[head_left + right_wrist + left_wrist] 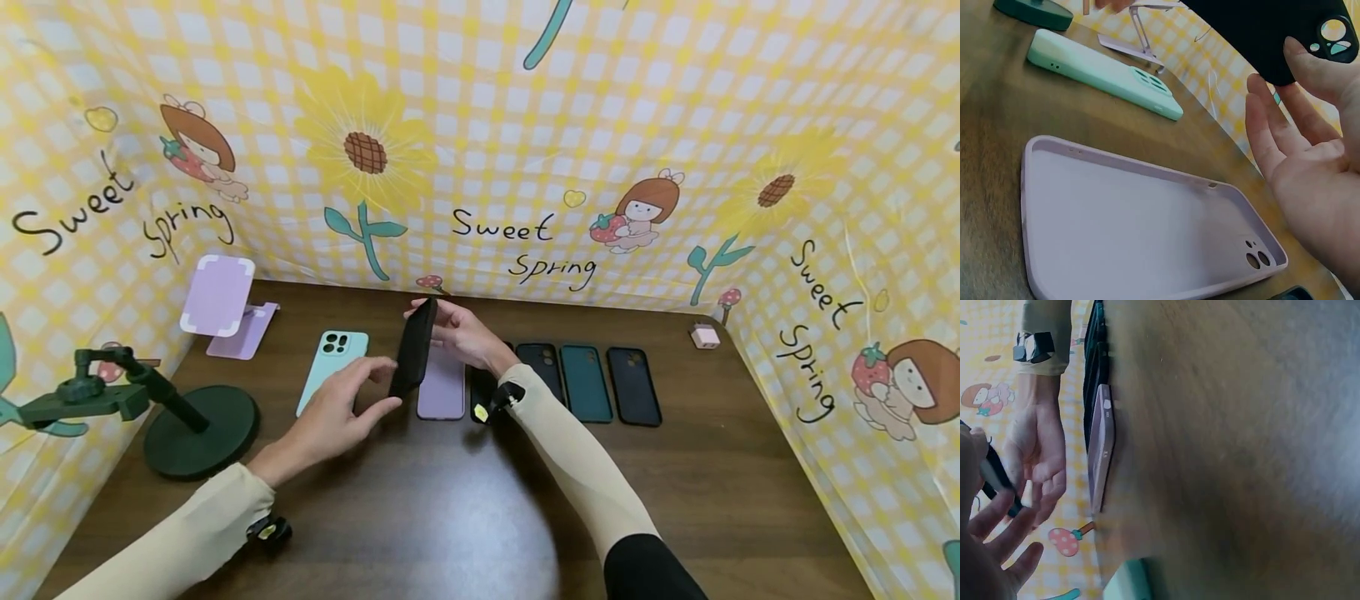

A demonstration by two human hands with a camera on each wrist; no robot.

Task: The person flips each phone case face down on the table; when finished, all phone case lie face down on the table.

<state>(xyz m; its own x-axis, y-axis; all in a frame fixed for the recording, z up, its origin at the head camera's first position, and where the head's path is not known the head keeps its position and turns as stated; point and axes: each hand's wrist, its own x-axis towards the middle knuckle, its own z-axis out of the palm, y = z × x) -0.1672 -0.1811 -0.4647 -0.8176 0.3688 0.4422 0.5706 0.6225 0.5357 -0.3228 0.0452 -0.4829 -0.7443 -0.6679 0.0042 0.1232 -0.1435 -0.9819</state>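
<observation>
A black phone case [413, 350] is held tilted up on edge above the table, and light shows through its camera holes in the right wrist view. My right hand [471, 335] pinches it near the camera end, thumb on its back and fingers on the other side. At the lower end, my left hand [337, 414] has its fingers spread and loosely bent; whether they touch the case is hard to tell. Below the right hand lies a lilac phone case [1129, 219], its hollow side up. A mint-green phone case [1097, 75] with camera openings lies left of it, back up.
Right of the lilac case lie a dark case [540, 358], a teal case [587, 385] and a navy case [634, 387]. A green stand [202, 433] and a lilac phone stand [217, 296] occupy the left. A pink charger plug [705, 336] sits at back right. Patterned cloth [480, 167] walls the table.
</observation>
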